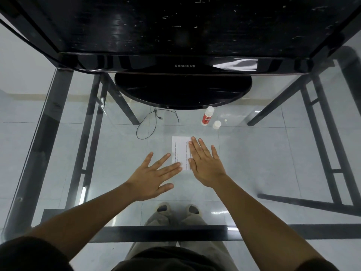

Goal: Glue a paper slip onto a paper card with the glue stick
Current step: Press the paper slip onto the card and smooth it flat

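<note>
A white paper card [180,150] with lines of small print lies flat on the glass table. My right hand [205,163] rests flat on its right part, fingers straight and together, hiding that side. My left hand [154,176] is spread open to the left, its fingertips touching the card's lower left edge. I cannot tell the slip apart from the card under the hands. A white glue stick [207,116] with a red label stands uncapped beyond the card, and its white cap [216,124] sits just right of it.
A black monitor [183,65] on a round black base [182,90] stands at the back of the glass table [273,153]. A thin black cable [148,124] curls left of the glue stick. The table's dark frame bar [166,232] runs along the near edge.
</note>
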The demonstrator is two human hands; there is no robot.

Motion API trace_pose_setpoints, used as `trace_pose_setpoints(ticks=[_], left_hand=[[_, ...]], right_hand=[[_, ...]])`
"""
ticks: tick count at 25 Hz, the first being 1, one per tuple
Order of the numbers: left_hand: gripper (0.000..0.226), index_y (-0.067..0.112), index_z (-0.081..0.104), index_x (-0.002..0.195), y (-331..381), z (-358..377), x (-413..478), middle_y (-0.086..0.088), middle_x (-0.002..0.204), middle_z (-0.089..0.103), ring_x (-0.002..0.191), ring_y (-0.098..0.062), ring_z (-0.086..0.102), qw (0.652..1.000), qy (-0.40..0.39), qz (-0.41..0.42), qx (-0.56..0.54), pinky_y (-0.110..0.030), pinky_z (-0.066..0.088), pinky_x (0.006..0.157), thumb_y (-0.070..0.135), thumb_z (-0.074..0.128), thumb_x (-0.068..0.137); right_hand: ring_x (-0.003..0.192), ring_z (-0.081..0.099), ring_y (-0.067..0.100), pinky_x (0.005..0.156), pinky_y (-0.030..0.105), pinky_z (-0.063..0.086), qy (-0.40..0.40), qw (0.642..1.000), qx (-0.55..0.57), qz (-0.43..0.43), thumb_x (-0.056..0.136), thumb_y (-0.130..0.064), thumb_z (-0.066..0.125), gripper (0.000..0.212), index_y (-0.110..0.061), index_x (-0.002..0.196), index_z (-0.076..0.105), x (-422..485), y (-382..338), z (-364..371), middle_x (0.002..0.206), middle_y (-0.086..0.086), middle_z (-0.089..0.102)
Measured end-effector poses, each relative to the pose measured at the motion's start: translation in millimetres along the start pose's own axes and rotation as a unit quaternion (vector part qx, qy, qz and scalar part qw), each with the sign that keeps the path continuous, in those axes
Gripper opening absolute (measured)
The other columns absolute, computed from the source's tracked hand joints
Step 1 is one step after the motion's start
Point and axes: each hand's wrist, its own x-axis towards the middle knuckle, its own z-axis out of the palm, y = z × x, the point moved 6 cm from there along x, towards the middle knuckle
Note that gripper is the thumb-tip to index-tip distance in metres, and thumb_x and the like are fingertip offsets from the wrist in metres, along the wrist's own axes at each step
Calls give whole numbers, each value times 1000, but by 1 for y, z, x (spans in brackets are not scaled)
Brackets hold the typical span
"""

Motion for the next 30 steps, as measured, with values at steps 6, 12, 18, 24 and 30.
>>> trace_pose_setpoints(ticks=[6,12,18,24,30], left_hand=[[62,32,-22,137,-32,-25,42,10,157,-9,136,-15,-27,991,-7,-101,-86,-41,-16,110,58,-11,82],[62,30,-3,146,-16,-8,25,10,153,5,142,-23,-5,1000,-11,9,25,-59,-4,107,60,7,92],[60,34,-1,145,-6,-6,11,13,151,11,143,-23,-4,999,-11,30,-2,-63,-8,110,60,11,92],[56,38,-25,136,-50,-30,53,19,148,-19,129,-14,-38,993,-22,-96,-69,-53,-23,104,57,0,89],[63,30,1,146,-11,-8,21,10,153,4,142,-24,-3,1000,-1,1,-7,-63,-7,105,60,10,92]], right_hand=[[145,-10,21,110,42,-10,-14,1000,-12,-16,72,-55,-29,85,-18,147,-11,1,2,-1,158,0,-11],[145,-10,21,111,42,-9,-13,1000,-5,-8,74,-54,-27,82,-19,147,-10,0,1,0,158,0,-12],[145,-11,21,111,44,-9,-16,1000,-1,-11,72,-57,-29,85,-20,147,-10,1,2,0,158,0,-12],[145,-8,22,112,45,-7,-20,1000,3,-11,73,-58,-26,86,-18,147,-7,2,1,-2,158,0,-10],[145,-7,22,109,43,-10,-13,1000,-7,-12,78,-55,-20,80,-18,147,-6,2,1,0,158,1,-9]])
